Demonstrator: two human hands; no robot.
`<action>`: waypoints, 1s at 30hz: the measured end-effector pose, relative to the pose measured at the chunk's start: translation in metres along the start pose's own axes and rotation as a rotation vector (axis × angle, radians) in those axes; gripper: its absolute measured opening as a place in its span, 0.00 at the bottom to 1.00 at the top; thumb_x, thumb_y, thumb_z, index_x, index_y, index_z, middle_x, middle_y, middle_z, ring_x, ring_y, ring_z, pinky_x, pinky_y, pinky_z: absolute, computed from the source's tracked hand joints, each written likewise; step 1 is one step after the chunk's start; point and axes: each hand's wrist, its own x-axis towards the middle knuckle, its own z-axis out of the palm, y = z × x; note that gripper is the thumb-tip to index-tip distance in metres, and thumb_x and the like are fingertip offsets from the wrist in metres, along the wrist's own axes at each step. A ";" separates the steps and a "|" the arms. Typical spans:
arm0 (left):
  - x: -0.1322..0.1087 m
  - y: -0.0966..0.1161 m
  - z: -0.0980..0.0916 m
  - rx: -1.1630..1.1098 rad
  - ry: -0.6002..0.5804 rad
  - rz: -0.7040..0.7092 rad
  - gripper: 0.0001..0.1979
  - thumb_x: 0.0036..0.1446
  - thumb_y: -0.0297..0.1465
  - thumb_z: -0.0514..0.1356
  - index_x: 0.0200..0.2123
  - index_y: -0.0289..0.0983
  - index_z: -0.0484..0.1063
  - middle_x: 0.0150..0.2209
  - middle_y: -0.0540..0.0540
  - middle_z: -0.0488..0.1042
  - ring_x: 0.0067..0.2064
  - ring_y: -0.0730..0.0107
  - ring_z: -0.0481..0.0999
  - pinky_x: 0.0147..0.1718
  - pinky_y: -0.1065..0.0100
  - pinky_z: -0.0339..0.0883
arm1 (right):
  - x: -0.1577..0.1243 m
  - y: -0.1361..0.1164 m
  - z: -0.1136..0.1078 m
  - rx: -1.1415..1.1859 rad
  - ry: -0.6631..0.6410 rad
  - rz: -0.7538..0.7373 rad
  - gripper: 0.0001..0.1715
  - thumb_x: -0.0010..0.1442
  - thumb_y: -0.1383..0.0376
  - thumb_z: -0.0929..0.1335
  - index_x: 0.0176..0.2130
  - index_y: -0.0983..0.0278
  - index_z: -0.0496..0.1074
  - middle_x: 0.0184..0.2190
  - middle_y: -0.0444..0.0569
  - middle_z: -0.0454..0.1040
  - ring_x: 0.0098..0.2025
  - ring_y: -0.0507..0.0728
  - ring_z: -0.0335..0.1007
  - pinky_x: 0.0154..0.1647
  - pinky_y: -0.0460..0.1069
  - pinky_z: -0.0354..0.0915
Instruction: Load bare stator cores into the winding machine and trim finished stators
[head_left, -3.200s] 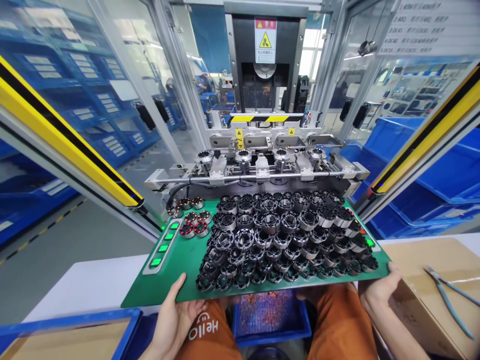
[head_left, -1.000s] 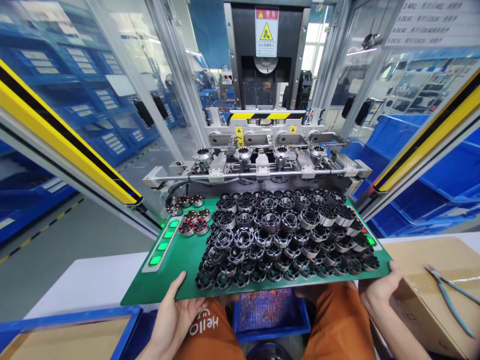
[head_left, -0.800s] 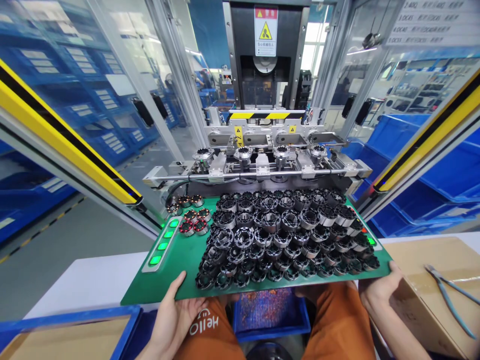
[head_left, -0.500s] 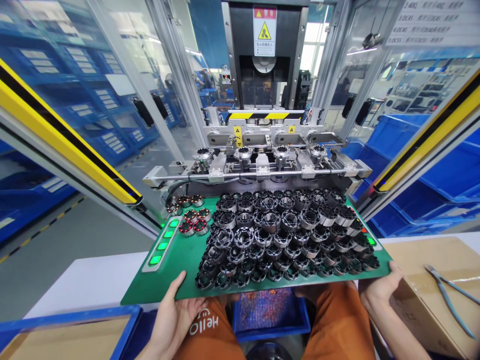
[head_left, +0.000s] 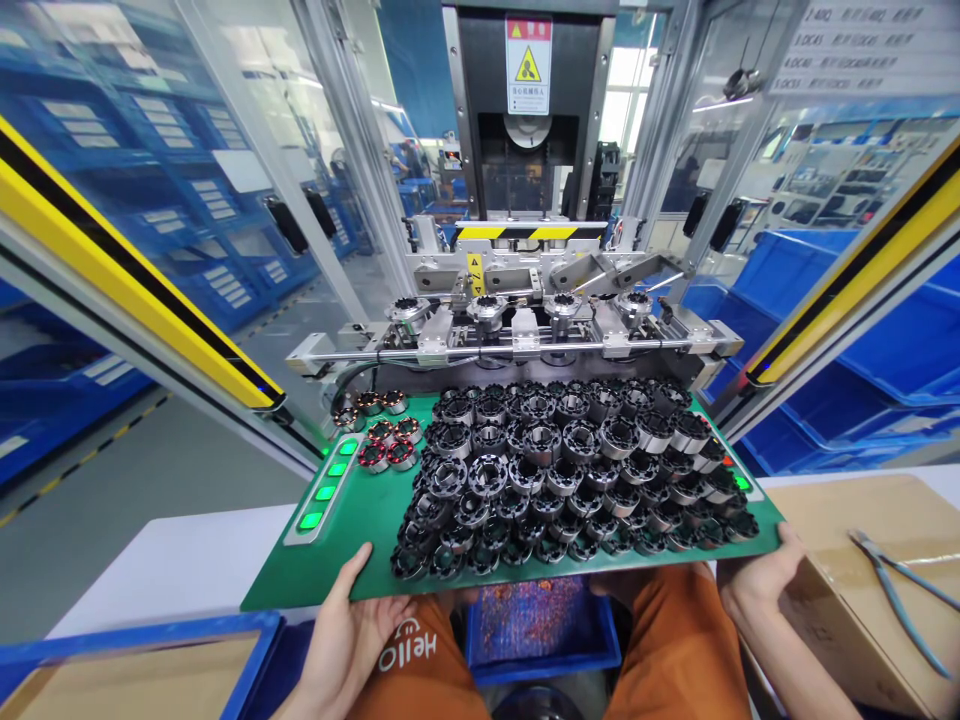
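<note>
My left hand grips the front edge of the green worktop, thumb on top and fingers tucked beneath. At the front right corner my right hand holds the same edge, its fingers partly hidden underneath. Stacked motor stator cores, metal rings with black insulation, cover much of the worktop. To their left sits a small group of copper-wound stators. Behind, a winding machine fixture carries stator cores on several spindles, with metal flaps above them, some tilted.
Lit green buttons line the worktop's left side. Yellow light-curtain posts flank the machine. Pliers lie on a cardboard box at the right. A blue bin with scraps stands between the knees.
The metal flaps on the right half of the fixture have swung from level to tilted. Both hands and the stators on the worktop have stayed put.
</note>
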 end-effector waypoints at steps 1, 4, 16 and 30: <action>0.000 0.000 0.000 -0.001 -0.001 -0.004 0.10 0.68 0.29 0.58 0.50 0.34 0.75 0.36 0.41 0.83 0.25 0.63 0.77 0.26 0.64 0.77 | 0.000 -0.001 0.001 0.003 0.007 0.009 0.22 0.59 0.47 0.65 0.43 0.59 0.74 0.39 0.44 0.75 0.43 0.59 0.69 0.51 0.56 0.70; 0.001 0.000 -0.001 -0.012 -0.008 -0.007 0.09 0.68 0.29 0.58 0.48 0.34 0.75 0.32 0.44 0.81 0.23 0.65 0.75 0.26 0.63 0.77 | -0.002 -0.003 0.003 0.015 0.014 0.026 0.22 0.61 0.50 0.62 0.43 0.60 0.76 0.39 0.44 0.77 0.44 0.59 0.71 0.52 0.55 0.70; 0.006 -0.003 -0.003 0.001 -0.007 0.001 0.10 0.70 0.29 0.57 0.48 0.33 0.76 0.37 0.40 0.84 0.27 0.62 0.80 0.27 0.63 0.78 | 0.000 -0.002 0.002 0.035 0.017 0.019 0.21 0.62 0.51 0.62 0.44 0.60 0.76 0.38 0.43 0.77 0.43 0.58 0.71 0.51 0.54 0.71; 0.002 -0.002 -0.001 -0.012 -0.011 -0.006 0.10 0.71 0.29 0.56 0.49 0.34 0.75 0.36 0.40 0.83 0.25 0.63 0.77 0.25 0.65 0.75 | 0.001 0.000 -0.001 0.015 -0.002 0.001 0.22 0.61 0.50 0.64 0.44 0.60 0.76 0.40 0.44 0.77 0.44 0.58 0.72 0.51 0.55 0.72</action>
